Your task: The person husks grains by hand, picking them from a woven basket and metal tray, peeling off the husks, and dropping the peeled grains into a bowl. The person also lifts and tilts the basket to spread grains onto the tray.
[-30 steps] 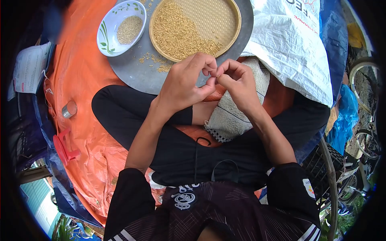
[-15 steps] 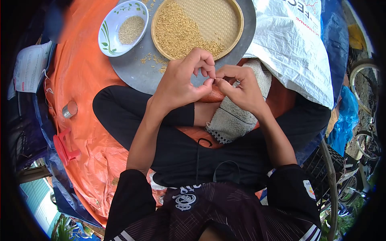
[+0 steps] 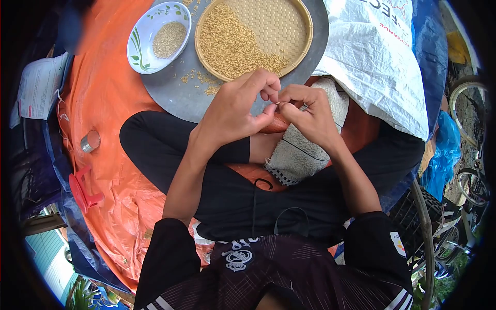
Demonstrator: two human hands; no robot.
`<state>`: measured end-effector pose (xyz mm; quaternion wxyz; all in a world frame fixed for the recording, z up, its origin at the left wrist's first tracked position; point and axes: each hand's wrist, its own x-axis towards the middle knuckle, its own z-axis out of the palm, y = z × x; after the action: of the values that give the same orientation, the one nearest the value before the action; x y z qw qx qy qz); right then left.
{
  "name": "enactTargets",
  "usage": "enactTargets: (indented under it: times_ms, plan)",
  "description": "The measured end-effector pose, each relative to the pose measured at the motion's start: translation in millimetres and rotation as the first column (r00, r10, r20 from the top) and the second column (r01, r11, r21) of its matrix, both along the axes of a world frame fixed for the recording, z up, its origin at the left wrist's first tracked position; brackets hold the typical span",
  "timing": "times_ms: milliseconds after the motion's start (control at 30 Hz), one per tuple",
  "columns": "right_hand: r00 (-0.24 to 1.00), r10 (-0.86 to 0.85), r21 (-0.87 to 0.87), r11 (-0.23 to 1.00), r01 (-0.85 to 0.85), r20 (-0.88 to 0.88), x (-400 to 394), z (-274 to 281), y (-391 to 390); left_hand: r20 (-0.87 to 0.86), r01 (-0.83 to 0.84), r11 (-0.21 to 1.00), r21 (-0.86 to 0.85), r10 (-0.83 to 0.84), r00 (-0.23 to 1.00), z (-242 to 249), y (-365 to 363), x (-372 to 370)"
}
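Fingers of the right hand [image 3: 314,114] pinch a tiny pale piece [image 3: 277,103]; whether the left hand [image 3: 230,111] also grips it is unclear. They meet on the near side of a woven basket [image 3: 276,23].

The basket [image 3: 279,26] looks woven, the tray [image 3: 178,101] matt metal, the bowl [image 3: 146,33] glossy, the towel [image 3: 298,155] rough cloth.

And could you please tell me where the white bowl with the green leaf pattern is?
In the head view, the white bowl is at the upper left, overlapping the left edge of the grey round tray, just left of the woven basket.
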<state>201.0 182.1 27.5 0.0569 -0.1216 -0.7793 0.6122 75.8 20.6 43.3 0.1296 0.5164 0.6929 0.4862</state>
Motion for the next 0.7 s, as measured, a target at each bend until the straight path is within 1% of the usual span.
enactTargets:
  times_ms: [67,233,333,433,467,533,600,667,700]
  plan:
    - [1.0,0.0,-0.018,1.0,0.0,0.011,-1,-2,0,-0.03,-0.007,1.0,0.002,0.007,1.0,0,0,2]
    - [1.0,-0.001,0.015,1.0,0.001,0.009,-1,-3,0,-0.102,-0.009,1.0,0.014,0.01,0.995,-2,0,3]
    - [1.0,-0.009,0.035,0.999,0.01,-0.006,-2,-3,-3,-0.048,-0.008,1.0,0.018,0.009,0.999,-4,-1,1]
    - [1.0,-0.012,0.074,0.997,0.012,0.009,-4,0,-8,-0.024,-0.091,0.996,-0.005,0.09,0.996,4,-10,-16]
    - [1.0,-0.014,0.09,0.996,0.012,0.02,-5,2,-9,-0.054,-0.198,0.98,-0.014,0.197,0.979,6,-15,-25]
    - [0.999,0.023,0.244,0.97,-0.017,-0.023,-5,-5,-16,-0.116,-0.404,0.915,-0.018,0.4,0.909,10,-30,-51]
    - [0.994,0.065,0.417,0.909,-0.024,-0.084,-6,-11,-23,-0.135,-0.649,0.761,0.013,0.644,0.753,2,-46,-79]
    - [0.979,0.121,0.594,0.805,-0.001,-0.161,-8,-15,-29,-0.093,-0.775,0.632,0.021,0.773,0.628,-17,-61,-105]
    - [0.979,0.119,0.6,0.8,0.005,-0.167,-8,-17,-31,-0.073,-0.829,0.559,0.024,0.828,0.556,-20,-64,-112]
